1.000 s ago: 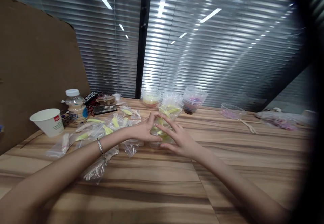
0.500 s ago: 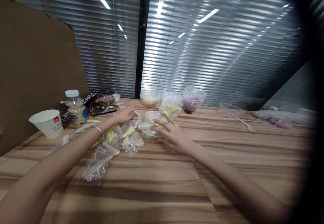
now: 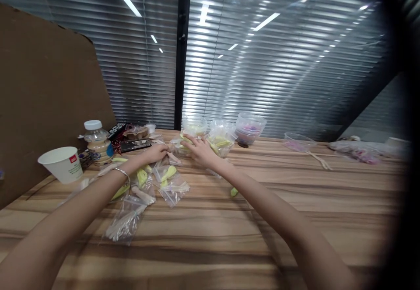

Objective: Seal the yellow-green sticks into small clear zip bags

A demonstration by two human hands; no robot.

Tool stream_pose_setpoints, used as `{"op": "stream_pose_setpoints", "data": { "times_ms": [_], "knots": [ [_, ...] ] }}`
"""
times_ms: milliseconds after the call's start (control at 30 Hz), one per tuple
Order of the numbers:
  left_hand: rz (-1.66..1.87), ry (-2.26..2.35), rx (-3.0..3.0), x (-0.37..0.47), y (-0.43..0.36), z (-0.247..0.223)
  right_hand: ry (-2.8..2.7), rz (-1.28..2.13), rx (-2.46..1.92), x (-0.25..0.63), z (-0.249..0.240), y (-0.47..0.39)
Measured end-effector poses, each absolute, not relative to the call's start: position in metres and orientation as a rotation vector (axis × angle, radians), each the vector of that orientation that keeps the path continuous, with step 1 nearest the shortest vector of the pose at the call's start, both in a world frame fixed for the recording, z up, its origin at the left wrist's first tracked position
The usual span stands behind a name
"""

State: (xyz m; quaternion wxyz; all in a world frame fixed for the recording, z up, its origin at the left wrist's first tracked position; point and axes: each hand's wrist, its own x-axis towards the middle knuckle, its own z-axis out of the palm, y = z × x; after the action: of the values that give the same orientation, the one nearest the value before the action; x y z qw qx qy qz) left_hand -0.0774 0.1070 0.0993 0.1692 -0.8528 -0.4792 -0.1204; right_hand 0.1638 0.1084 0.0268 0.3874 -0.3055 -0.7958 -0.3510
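Note:
My left hand [image 3: 155, 153] is closed, its fingertips at a pale strip [image 3: 173, 157] by the heap of clear bags; what they grip is not clear. Fingers apart, my right hand [image 3: 201, 151] lies over a clear bag with yellow bits, in front of a round tub [image 3: 194, 126]. A puffy clear bag with yellow pieces [image 3: 219, 141] stands just right of it. Nearer me are a zip bag with yellow and pale pieces [image 3: 169, 172] and another with pale strips [image 3: 126, 220]. One small yellow piece [image 3: 234, 191] lies beside my right forearm.
A paper cup [image 3: 62, 164], a white-capped bottle [image 3: 97, 143] and a dark flat case [image 3: 135, 145] stand left, before a cardboard panel [image 3: 49, 84]. Stacked tubs [image 3: 250, 128], a shallow clear dish [image 3: 298, 142], pale sticks [image 3: 320, 161] and a plastic bag [image 3: 361, 152] are right.
My right hand has moved left and away from me, over the bags toward the tub. My left hand has drawn back slightly and its fingers have curled. A yellow piece now shows by my right forearm.

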Motion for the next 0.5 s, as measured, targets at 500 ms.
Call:
{"op": "stream_pose_setpoints", "data": {
  "times_ms": [500],
  "knots": [
    [-0.011,-1.565,-2.276,-0.096,0.022,0.094,-1.886,-1.017,-0.759,0.097,0.083,0.168]
  ]
}}
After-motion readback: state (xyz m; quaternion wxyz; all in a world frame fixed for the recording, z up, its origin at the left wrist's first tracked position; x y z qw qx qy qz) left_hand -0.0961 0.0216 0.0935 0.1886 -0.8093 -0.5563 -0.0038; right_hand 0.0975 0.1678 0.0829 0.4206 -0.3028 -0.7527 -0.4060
